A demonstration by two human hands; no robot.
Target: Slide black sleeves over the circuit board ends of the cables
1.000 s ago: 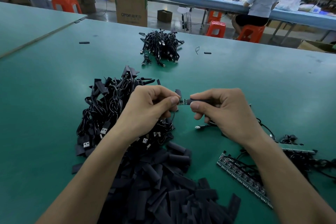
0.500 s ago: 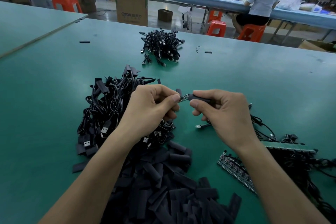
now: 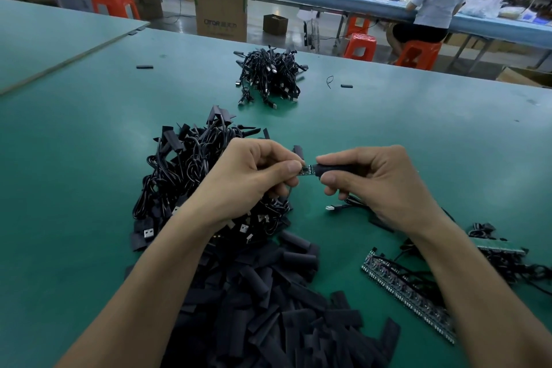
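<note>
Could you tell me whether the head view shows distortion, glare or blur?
Head view: wide-angle stretch enlarges the forearms at the bottom edge; light is even, with soft shadows and no glare on the table; the board and sleeve between left hand and right hand are sharp.

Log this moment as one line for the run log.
step: sleeving | left hand: pinches circuit board | right hand: grips black sleeve | state: circuit board partly uncovered

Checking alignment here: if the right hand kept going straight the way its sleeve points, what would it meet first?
Probably the small circuit board pinched by the left hand: the black sleeve in the right hand has its mouth at the board's end.
</note>
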